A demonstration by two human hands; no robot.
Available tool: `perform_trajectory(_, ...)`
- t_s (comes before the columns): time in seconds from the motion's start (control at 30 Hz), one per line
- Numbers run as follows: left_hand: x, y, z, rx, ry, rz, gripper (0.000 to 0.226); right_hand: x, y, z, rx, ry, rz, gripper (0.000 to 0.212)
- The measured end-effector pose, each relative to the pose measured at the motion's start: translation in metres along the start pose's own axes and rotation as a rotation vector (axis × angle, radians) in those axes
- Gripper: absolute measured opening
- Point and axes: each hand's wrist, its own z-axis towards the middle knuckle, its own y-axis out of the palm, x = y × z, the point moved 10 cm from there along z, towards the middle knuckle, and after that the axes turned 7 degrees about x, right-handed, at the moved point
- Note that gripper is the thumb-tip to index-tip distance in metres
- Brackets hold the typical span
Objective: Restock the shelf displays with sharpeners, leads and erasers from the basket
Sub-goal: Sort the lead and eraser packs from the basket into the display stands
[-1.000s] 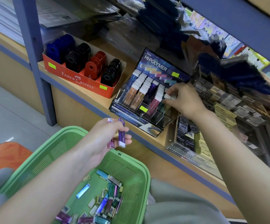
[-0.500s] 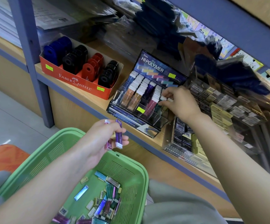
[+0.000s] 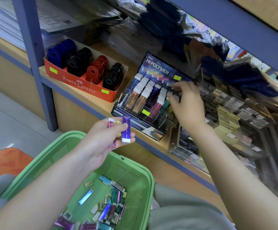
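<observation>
Green plastic basket (image 3: 141,178) low in front of the person, loose erasers (image 3: 111,209) heaped in its near corner; above its far rim the left hand (image 3: 101,143) grips three more, fanned upright: a purple eraser (image 3: 126,130) in front, a pink eraser (image 3: 111,122) behind, a gold eraser (image 3: 117,123) between them and mostly hidden; the right hand (image 3: 188,107) is up at the display (image 3: 160,70) on the shelf (image 3: 101,105), over its right-hand columns, fingers curled with the tips close together; something dark blurs between them, and I cannot tell whether they grasp it; the display's rows (image 3: 141,100) stand in brown, purple, pink and teal columns, white ends up; left of it, near but apart, a red box (image 3: 78,82) holds sharpeners (image 3: 95,72) in blue, black, red and black rows; just beside the display on the right stands a clear case (image 3: 226,105) of small packs, too blurred to read.
</observation>
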Motion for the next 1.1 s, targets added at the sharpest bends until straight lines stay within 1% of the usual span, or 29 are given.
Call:
perform_trajectory(0.03, 0.002, 0.001, -0.001, -0.003, 0.006, -0.004, 0.011, -0.007, -0.009, -0.007, 0.045, 0.037, 0.114, 0.022)
perform_trajectory(0.1, 0.005, 0.000, -0.003, -0.005, 0.021, -0.012, 0.010, -0.025, -0.018, -0.024, 0.066, 0.088, 0.275, 0.014)
perform_trajectory(0.17, 0.007, 0.000, -0.004, -0.010, 0.040, -0.006, 0.010, -0.039, -0.013, -0.041, 0.005, 0.133, 0.372, 0.009)
perform_trajectory(0.2, 0.008, 0.001, -0.004, -0.017, 0.050, 0.003, 0.010, -0.044, -0.003, -0.049, -0.078, 0.174, 0.416, 0.010)
perform_trajectory(0.3, 0.007, 0.003, -0.004, -0.053, 0.084, 0.045, 0.012, -0.058, 0.037, -0.079, -0.414, 0.291, 0.540, 0.014)
perform_trajectory(0.33, 0.006, 0.004, -0.004, -0.065, 0.099, 0.066, 0.013, -0.062, 0.045, -0.086, -0.480, 0.312, 0.591, 0.015)
perform_trajectory(0.37, 0.006, 0.004, -0.004, -0.073, 0.113, 0.092, 0.014, -0.065, 0.049, -0.090, -0.511, 0.328, 0.644, 0.015)
perform_trajectory(0.43, 0.006, 0.004, -0.004, -0.078, 0.136, 0.141, 0.016, -0.065, 0.052, -0.094, -0.517, 0.375, 0.732, 0.016)
perform_trajectory(0.47, 0.006, 0.004, -0.004, -0.077, 0.138, 0.152, 0.015, -0.063, 0.052, -0.095, -0.494, 0.400, 0.759, 0.017)
perform_trajectory(0.6, 0.004, -0.002, 0.000, -0.016, 0.099, 0.139, 0.014, -0.047, 0.043, -0.090, -0.325, 0.607, 0.977, 0.017)
perform_trajectory(0.63, 0.003, -0.004, 0.000, -0.001, 0.091, 0.138, 0.014, -0.043, 0.036, -0.085, -0.272, 0.614, 0.987, 0.017)
perform_trajectory(0.7, 0.003, -0.003, 0.000, 0.003, 0.084, 0.136, 0.013, -0.030, 0.022, -0.073, -0.185, 0.539, 0.851, 0.017)
perform_trajectory(0.8, 0.006, 0.001, -0.001, -0.002, 0.076, 0.116, 0.014, -0.008, 0.013, -0.051, -0.117, 0.429, 0.566, 0.016)
perform_trajectory(0.9, 0.006, 0.000, 0.000, 0.019, 0.039, 0.073, 0.013, 0.009, -0.003, -0.022, 0.020, 0.381, 0.461, 0.020)
perform_trajectory(0.97, 0.006, -0.002, 0.001, 0.027, 0.016, 0.026, 0.016, 0.013, -0.009, -0.002, 0.085, 0.317, 0.362, 0.017)
perform_trajectory(1.03, 0.008, -0.004, 0.002, 0.033, 0.021, 0.004, 0.017, 0.016, -0.002, 0.014, 0.070, 0.270, 0.284, 0.008)
perform_trajectory(1.1, 0.011, -0.004, 0.001, 0.028, 0.043, 0.012, 0.016, 0.015, 0.008, 0.026, 0.003, 0.222, 0.208, 0.009)
